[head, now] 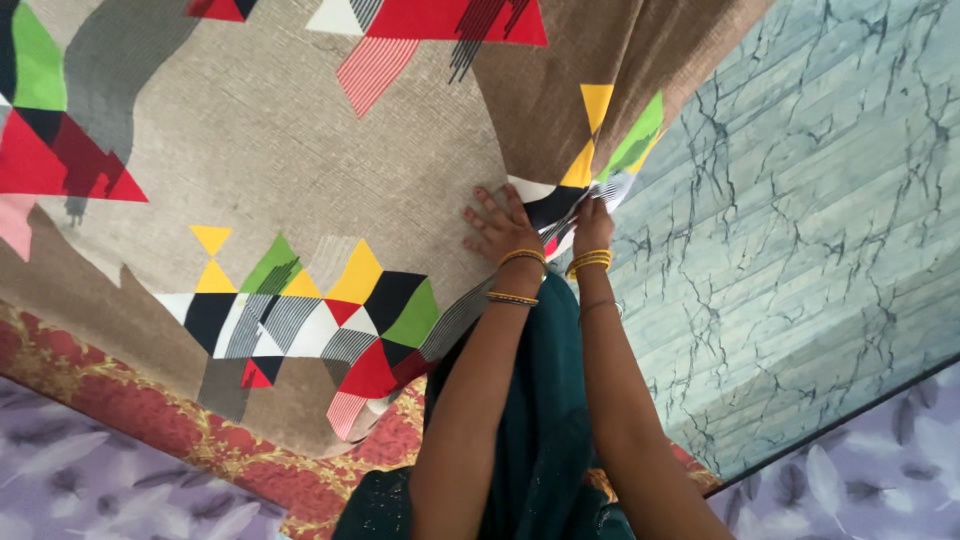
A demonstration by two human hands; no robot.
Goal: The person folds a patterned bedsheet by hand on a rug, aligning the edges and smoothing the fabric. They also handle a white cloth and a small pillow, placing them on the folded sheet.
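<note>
The patterned sheet [300, 180] is covering the upper left and centre of the frame. The left hand [498, 228] is lying open and flat on it, while the right hand [592, 228] is pinching its folded edge beside the marbled floor [800, 250].

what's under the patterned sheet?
Under the patterned sheet, a red and gold cloth shows along its near edge, and green marbled tile beside its folded edge. The left hand presses on it; the right hand grips the fold. Anything beneath the middle is covered.
</note>
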